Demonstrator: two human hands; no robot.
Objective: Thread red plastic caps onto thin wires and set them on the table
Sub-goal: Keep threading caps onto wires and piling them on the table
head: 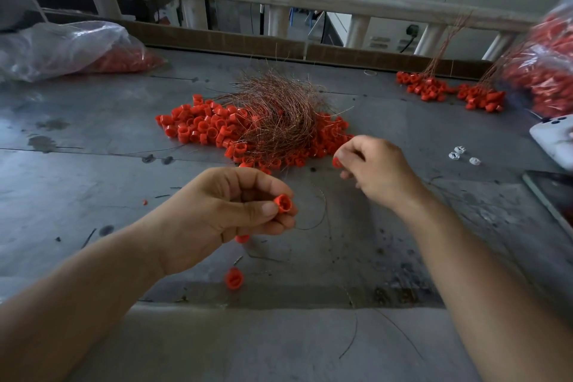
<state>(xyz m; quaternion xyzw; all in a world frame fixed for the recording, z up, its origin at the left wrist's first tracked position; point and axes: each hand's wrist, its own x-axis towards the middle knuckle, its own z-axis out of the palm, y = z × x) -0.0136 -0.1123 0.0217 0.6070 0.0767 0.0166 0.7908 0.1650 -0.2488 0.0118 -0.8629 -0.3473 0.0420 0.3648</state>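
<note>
Caps above the worktop (93, 170); my left grip (229, 211) pinches a red cap (283, 203), thin wire (324, 211) curling beneath; my right grip (376, 166) pinches a second cap (336, 162) by the pile (201, 127); I'd steady the wire tip first.

Two hands (229, 208) (376, 164), two bags (62, 49) (542, 65), one wire tangle (279, 108), two threaded bunches (424, 87) (480, 99), three white bits (454, 155) (460, 149) (474, 161).

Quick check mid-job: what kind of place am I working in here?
Probably a small assembly workshop: a worn grey worktable heaped with loose red caps and a tangle of thin wires, plus plastic bags of more caps at both sides.
</note>
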